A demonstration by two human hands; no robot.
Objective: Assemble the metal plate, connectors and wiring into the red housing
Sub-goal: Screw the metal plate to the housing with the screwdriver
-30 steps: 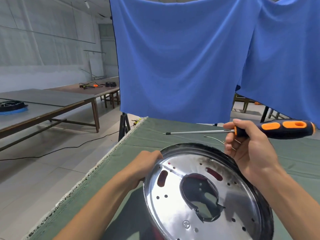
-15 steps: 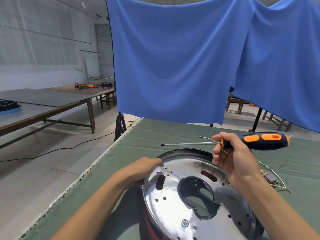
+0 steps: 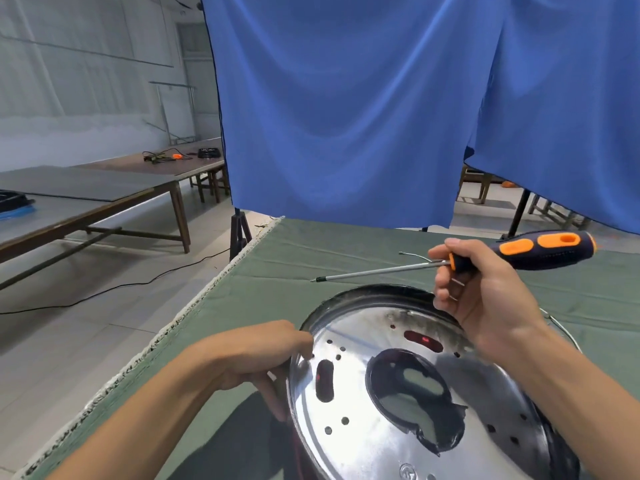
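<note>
**Ana:** Green cloth (image 3: 346,251) covers the worktable, and right at the near edge sits the shiny metal plate (image 3: 367,441), round, punched with small holes and a big ragged opening in its middle.

**Ben:** Red shows through two of its slots (that would be the red housing (image 3: 423,340) underneath, though little of it can be seen). What about the hands?

**Ana:** Left hand (image 3: 263,355) is at the plate's left rim, fingers curled down over the edge and gripping it. Right hand (image 3: 485,299) hovers above the plate's far side, wrapped around a screwdriver (image 3: 519,252) with a dark handle and orange inserts.

**Ben:** And the shaft lies nearly level, tip pointing left, above the cloth just past the plate's far rim, touching nothing.

**Ana:** Behind the right hand, a thin wire (image 3: 414,256) lies on the cloth, and another loop peeks out by the right wrist.

**Ben:** Further back, blue curtains (image 3: 346,109) hang across the table's far end. Off to the left, long wooden tables (image 3: 104,188) stand on a tiled floor, a black cable (image 3: 114,289) trailing across it.
</note>
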